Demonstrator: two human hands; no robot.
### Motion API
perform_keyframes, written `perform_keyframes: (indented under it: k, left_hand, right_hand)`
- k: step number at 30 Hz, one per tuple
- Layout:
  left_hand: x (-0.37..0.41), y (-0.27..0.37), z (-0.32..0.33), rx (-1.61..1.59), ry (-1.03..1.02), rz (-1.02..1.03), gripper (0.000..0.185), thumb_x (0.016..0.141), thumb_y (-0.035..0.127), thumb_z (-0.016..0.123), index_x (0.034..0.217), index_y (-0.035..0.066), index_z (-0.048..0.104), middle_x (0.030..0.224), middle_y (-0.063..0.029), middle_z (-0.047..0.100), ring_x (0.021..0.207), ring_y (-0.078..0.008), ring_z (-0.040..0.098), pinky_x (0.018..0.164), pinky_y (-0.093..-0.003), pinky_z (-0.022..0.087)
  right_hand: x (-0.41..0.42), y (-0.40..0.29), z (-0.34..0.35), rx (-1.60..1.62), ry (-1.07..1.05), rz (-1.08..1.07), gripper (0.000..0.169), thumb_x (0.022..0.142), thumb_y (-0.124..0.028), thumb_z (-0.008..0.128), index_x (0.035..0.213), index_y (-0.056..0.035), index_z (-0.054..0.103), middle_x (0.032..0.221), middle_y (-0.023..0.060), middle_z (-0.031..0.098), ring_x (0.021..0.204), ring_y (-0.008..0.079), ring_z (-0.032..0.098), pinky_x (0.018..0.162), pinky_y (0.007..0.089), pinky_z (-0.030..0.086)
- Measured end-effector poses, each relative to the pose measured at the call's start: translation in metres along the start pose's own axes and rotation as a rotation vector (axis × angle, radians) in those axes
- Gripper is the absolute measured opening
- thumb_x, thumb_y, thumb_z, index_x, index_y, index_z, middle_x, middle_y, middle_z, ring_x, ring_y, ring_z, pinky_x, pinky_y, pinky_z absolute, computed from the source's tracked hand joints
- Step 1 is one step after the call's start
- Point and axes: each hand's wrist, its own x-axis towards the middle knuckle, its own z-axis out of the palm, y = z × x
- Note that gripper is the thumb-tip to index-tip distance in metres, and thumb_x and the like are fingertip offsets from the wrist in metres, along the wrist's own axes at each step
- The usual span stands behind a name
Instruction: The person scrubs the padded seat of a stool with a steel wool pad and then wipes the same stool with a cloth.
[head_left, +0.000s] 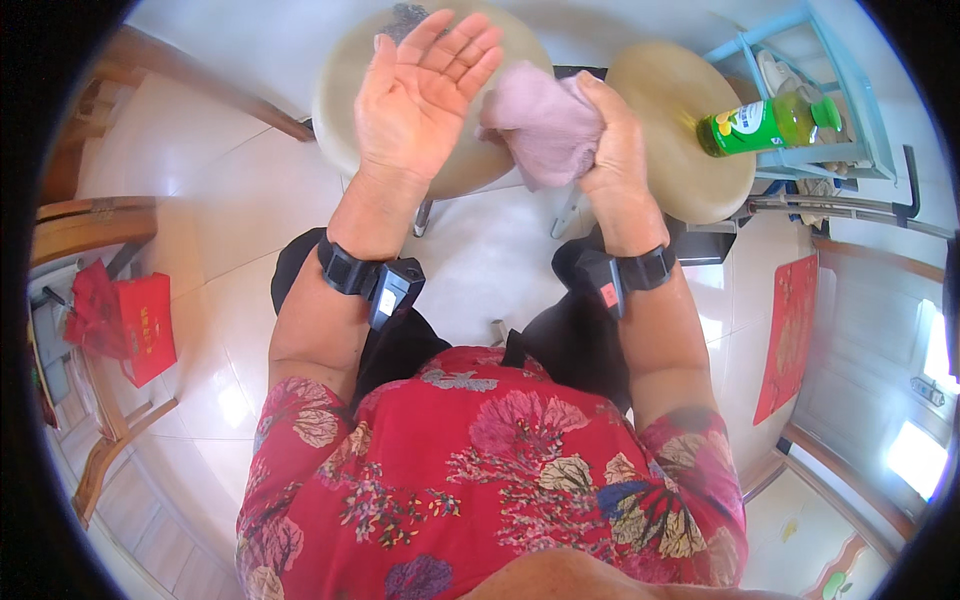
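My left hand (420, 105) is held palm up with its fingers apart and nothing in it, above a round beige stool seat (337, 97). Level with it on the right, my right hand (619, 142) grips a bunched pale pink cloth (547, 124). The cloth hangs between the two hands, over the gap between the stools. A dark grey tangled scouring pad (405, 19) lies at the far side of the left seat, partly behind my left fingers. On the second round beige seat (667, 90) rests a green-capped plastic bottle (757, 126) with yellow-green liquid.
A light blue metal rack (870, 142) holding shoes stands beyond the bottle. Wooden chair parts (97, 232) and a red paper bag (146, 330) are at the left. Metal stool legs (422, 217) stand just ahead of my knees. A red decorated sheet (787, 337) is at the right.
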Motion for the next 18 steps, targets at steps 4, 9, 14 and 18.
perform_keyframes:
  k: [4,9,14,18]
  left_hand:
    - [0.0,0.001,-0.006,-0.078,-0.115,-0.059,0.069,0.096,0.05,0.035,0.133,-0.008,0.031,0.142,-0.0303,0.03,0.132,-0.0433,0.031,0.113,-0.0516,0.024]
    - [0.002,-0.004,-0.011,-0.183,-0.122,-0.108,0.059,0.099,0.043,0.033,0.127,-0.007,0.043,0.135,-0.0299,0.041,0.129,-0.044,0.038,0.11,-0.0517,0.03]
    - [0.004,-0.009,-0.021,-0.089,-0.188,-0.149,0.045,0.098,0.033,0.039,0.121,-0.003,0.05,0.126,-0.0254,0.052,0.114,-0.0383,0.052,0.101,-0.0483,0.041]
    - [0.002,-0.013,-0.025,0.258,-0.276,-0.154,0.032,0.096,0.024,0.046,0.117,0.001,0.055,0.111,-0.0178,0.061,0.093,-0.025,0.062,0.084,-0.0387,0.052]
  right_hand:
    - [0.007,-0.008,-0.008,0.21,-0.03,0.034,0.023,0.09,-0.02,0.057,0.102,0.0,0.058,0.099,0.0099,0.063,0.089,0.0192,0.061,0.082,0.0332,0.05]
    - [0.012,0.008,-0.007,-0.058,-0.077,0.033,0.026,0.092,-0.019,0.05,0.106,0.0012,0.057,0.1,0.01,0.062,0.092,0.0196,0.061,0.083,0.0344,0.05]
    - [0.01,0.012,-0.005,-0.097,-0.103,-0.014,0.026,0.091,-0.015,0.047,0.109,0.0022,0.056,0.101,0.0099,0.061,0.092,0.0192,0.061,0.082,0.0337,0.05]
    - [0.006,0.012,-0.002,-0.145,0.005,0.137,0.025,0.09,-0.017,0.05,0.106,0.0017,0.058,0.1,0.0082,0.061,0.089,0.0176,0.06,0.079,0.0314,0.05]
